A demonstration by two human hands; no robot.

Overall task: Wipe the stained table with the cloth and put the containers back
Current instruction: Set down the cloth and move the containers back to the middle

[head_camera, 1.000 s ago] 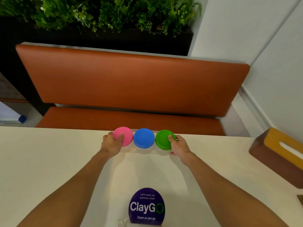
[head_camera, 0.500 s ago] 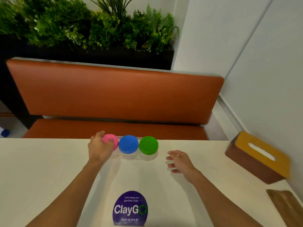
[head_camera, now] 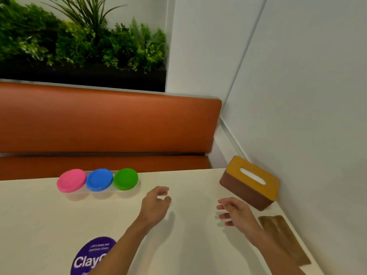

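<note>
- Head view: both our hands hover empty, fingers loosely spread, left hand (head_camera: pixel 155 203) and right hand (head_camera: pixel 236 213).
- Tissue box (head_camera: pixel 250 182) lies ahead-right, long axis angling toward the wall, nearer the right hand.
- Lidded containers (head_camera: pixel 98 180) line the desk (head_camera: pixel 39 215) far edge, left.

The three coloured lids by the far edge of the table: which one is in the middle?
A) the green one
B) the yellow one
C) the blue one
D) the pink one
C: the blue lid sits between the pink lid on the left and the green lid on the right, all in one row.
</note>
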